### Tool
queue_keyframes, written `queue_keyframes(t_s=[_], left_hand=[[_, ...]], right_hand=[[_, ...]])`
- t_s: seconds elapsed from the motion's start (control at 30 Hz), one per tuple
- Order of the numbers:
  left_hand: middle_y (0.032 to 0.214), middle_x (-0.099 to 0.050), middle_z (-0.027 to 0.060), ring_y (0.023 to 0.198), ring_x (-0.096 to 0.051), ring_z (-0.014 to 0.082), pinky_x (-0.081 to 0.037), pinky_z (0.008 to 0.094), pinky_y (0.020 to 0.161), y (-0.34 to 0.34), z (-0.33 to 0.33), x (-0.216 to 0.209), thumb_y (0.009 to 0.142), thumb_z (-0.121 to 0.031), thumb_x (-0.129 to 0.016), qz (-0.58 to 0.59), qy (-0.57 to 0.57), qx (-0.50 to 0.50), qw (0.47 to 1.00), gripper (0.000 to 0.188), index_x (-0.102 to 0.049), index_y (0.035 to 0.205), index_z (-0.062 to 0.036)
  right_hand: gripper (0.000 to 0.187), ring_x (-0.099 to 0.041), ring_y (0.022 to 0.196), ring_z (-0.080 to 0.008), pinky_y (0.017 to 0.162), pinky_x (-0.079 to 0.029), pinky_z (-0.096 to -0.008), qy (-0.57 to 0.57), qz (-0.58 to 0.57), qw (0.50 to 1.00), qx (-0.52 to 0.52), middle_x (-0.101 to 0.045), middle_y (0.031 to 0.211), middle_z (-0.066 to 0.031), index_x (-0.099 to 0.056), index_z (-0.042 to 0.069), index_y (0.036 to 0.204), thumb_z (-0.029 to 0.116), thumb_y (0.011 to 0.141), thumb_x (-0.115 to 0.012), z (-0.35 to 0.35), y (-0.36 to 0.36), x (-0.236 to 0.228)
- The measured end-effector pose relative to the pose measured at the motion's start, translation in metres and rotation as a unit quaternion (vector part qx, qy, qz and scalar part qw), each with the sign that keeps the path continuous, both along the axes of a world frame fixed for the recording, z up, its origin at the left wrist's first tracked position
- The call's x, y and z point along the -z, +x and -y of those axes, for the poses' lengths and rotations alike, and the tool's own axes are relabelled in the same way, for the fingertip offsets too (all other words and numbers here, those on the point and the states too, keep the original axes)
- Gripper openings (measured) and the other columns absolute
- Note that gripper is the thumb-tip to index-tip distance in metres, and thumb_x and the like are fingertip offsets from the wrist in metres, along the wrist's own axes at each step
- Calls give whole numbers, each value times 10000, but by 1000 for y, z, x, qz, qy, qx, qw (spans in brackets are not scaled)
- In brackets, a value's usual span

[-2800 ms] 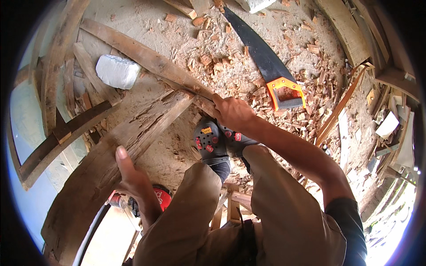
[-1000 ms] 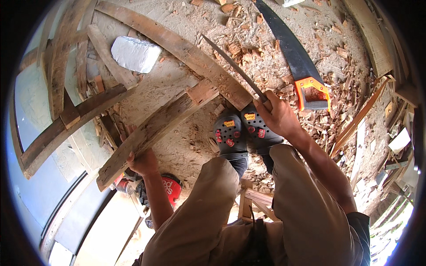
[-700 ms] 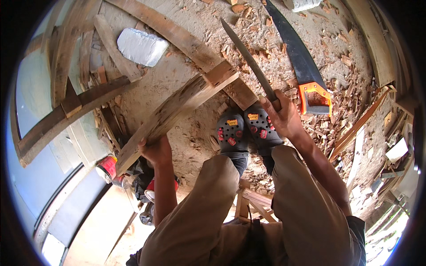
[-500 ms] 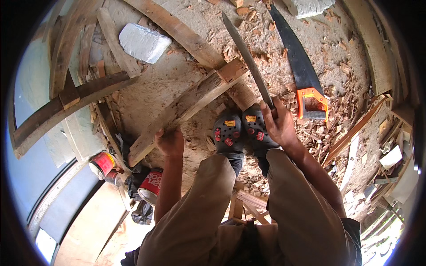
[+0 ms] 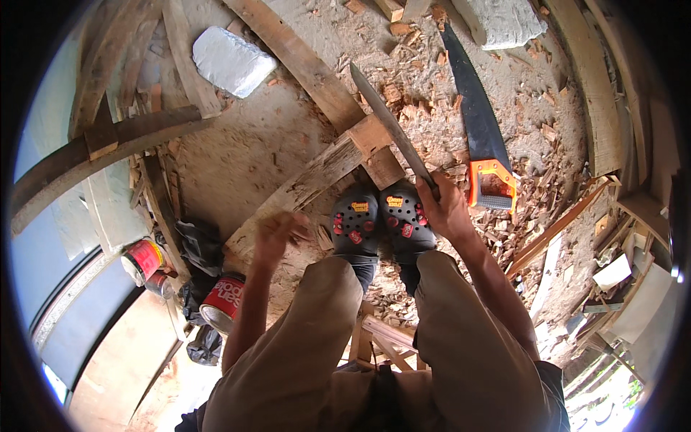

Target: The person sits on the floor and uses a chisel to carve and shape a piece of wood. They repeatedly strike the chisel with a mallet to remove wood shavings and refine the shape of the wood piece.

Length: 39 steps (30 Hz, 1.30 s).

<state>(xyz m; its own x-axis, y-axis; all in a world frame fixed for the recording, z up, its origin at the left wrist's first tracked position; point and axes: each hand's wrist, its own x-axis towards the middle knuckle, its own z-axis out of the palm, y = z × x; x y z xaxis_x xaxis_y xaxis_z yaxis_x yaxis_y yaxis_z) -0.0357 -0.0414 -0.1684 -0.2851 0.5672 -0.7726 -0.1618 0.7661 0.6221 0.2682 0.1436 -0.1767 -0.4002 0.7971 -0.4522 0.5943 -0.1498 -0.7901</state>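
Note:
A long machete (image 5: pixel 392 124) is gripped in my right hand (image 5: pixel 448 209), its blade slanting up and to the left beside the beam's far end. The weathered wooden beam (image 5: pixel 306 175) lies diagonally, its far end resting across another plank (image 5: pixel 295 61) on the ground. A squarish cut face of lighter wood shows at that end. Over the beam's near end is my left hand (image 5: pixel 277 234), somewhat blurred, its fingers loosely apart and nothing visible in them. My feet, in dark clogs (image 5: pixel 356 219), stand just right of the beam.
An orange-handled handsaw (image 5: pixel 475 108) lies on the chip-strewn ground at right. Pale blocks (image 5: pixel 234 61) sit farther off. Paint cans (image 5: pixel 222 302) and black plastic (image 5: pixel 198 248) are at left, near a curved-looking timber frame (image 5: pixel 144 133). Scrap wood (image 5: pixel 558 227) lines the right side.
My left hand has let go of the beam's near end and risen over it, shifting right. The machete stays in my right hand near the far end. The whole view has shifted slightly.

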Motion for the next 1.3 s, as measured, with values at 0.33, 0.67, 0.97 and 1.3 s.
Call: queue_keyframes(t_s=[0.33, 0.67, 0.97, 1.3], left_hand=[[814, -641, 236, 814, -615, 486, -480, 552, 714, 10, -84, 53, 1045, -433, -366, -434, -1, 242, 868, 466, -636, 952, -65], [784, -664, 217, 770, -640, 458, -507, 540, 671, 10, -82, 53, 1028, -454, -418, -467, 31, 244, 849, 426, -611, 919, -89], [888, -685, 236, 868, -653, 456, -512, 552, 764, 9, -87, 48, 1020, -504, -382, -456, -23, 264, 850, 488, -640, 993, -91], [885, -686, 209, 891, -651, 438, -501, 526, 785, 11, -82, 50, 1019, -530, -356, -435, -55, 248, 864, 524, -645, 979, -95]], right_hand=[[327, -644, 563, -315, 547, -471, -423, 67, -2, 994, 91, -626, 644, -198, -588, -13, 895, 298, 998, -594, -22, -22, 11], [296, -538, 534, -213, 508, -432, -377, 44, 11, 999, 15, -584, 620, -133, -614, 16, 887, 290, 996, -589, -31, -13, 8], [329, -450, 457, -69, 422, -345, -284, 1, -108, 987, 120, -499, 538, 25, -612, 26, 883, 321, 1023, -578, -16, 3, 34], [353, -552, 584, -81, 504, -431, -302, -131, -159, 969, 137, -579, 652, -49, -605, 34, 884, 358, 1018, -566, -8, 6, 30]])
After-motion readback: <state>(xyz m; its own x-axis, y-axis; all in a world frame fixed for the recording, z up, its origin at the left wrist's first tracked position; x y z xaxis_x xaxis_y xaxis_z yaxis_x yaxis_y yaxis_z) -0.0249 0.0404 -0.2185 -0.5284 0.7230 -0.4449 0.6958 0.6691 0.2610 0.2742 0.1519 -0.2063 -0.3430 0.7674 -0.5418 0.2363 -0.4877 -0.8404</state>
